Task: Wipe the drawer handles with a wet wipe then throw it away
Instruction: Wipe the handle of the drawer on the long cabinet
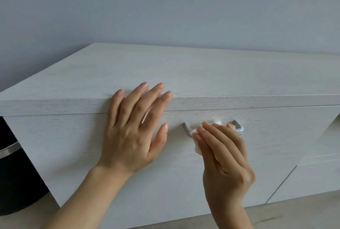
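A pale wood drawer front carries a silver metal handle, whose two ends show on either side of my right hand. My right hand grips the bar with a white wet wipe wrapped round it, the thumb tip showing behind the bar. My left hand lies flat with straight fingers against the drawer front, its fingertips over the front edge of the cabinet top. The middle of the handle is hidden under the wipe and fingers.
The cabinet top runs back to a grey wall. A black round bin with a silver band stands on the floor at the left. A lower drawer unit adjoins at the right. Beige floor lies below.
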